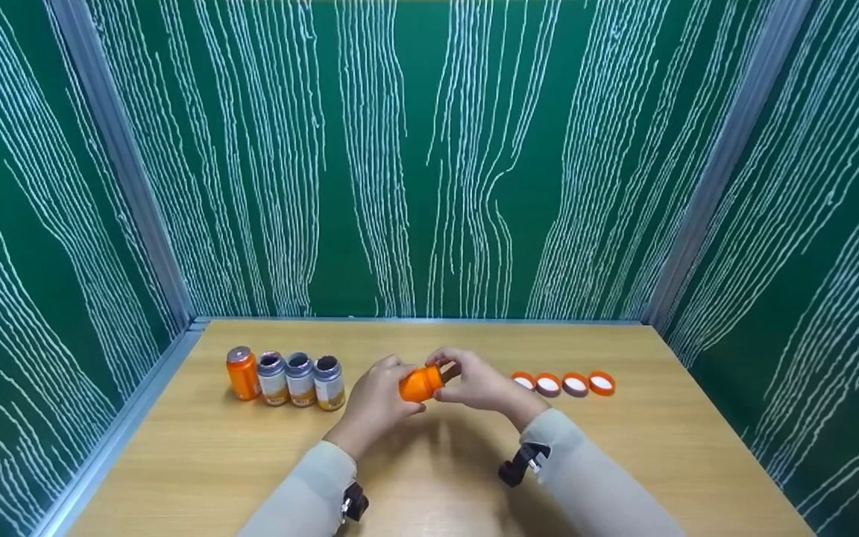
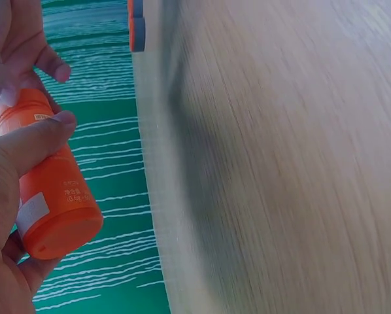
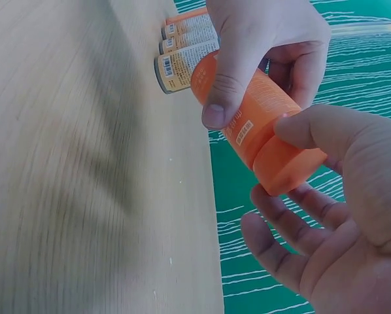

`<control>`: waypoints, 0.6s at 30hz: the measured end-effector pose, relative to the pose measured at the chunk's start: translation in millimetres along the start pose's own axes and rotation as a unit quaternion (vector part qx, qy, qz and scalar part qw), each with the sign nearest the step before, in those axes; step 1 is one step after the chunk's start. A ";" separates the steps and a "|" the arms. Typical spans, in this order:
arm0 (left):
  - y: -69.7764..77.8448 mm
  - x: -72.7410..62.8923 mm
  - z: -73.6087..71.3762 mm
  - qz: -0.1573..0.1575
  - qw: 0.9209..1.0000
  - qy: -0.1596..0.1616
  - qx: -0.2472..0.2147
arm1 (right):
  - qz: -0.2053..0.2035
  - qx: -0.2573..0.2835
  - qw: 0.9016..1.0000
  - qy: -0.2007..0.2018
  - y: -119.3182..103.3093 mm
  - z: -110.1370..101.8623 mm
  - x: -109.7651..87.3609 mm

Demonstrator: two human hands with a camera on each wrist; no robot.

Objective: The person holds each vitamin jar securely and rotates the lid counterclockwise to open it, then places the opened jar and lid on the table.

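An orange plastic bottle [image 1: 417, 386] is held tilted above the middle of the table, its cap end toward the right. My left hand [image 1: 379, 394] grips the body, with the thumb across its side in the left wrist view. At the other end my right hand [image 1: 477, 382] holds the orange cap [image 3: 284, 167] between thumb and fingers. In the right wrist view the cap sits at the bottle's neck, and whether it is loose I cannot tell. Some of the right fingers lie apart from the cap.
Left of the hands, an orange can-like container [image 1: 243, 374] with a grey top stands in a row with three uncapped grey-and-orange bottles [image 1: 300, 382]. Several orange-rimmed caps [image 1: 602, 383] lie white inside up on the wooden table [image 1: 213, 462] at right. Green panels [image 1: 422, 224] enclose it.
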State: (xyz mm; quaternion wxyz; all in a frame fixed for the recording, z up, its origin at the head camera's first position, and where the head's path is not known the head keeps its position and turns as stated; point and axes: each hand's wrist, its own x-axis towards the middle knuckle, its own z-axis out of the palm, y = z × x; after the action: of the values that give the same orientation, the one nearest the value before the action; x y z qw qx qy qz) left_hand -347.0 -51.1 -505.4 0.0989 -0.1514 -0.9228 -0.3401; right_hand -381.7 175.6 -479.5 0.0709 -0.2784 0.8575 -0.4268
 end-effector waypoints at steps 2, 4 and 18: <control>0.5 -1.1 0.0 0.000 1.000 -0.001 0.000 | -0.001 -0.003 1.000 -0.001 0.0 -0.4 -0.6; 0.4 -1.9 -0.1 -0.001 1.000 -0.002 0.001 | 0.007 0.006 1.000 0.001 0.2 -0.2 -0.6; -0.5 -0.8 0.7 0.026 0.999 0.008 0.031 | 0.146 0.031 0.988 0.044 -7.9 4.7 6.1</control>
State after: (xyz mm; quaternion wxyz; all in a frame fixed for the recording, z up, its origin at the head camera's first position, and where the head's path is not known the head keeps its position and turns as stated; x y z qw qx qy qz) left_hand -346.5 -51.2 -506.4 0.1198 -0.1696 -0.9278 -0.3100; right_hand -381.8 165.3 -475.7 0.1030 -0.1288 0.8777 -0.4500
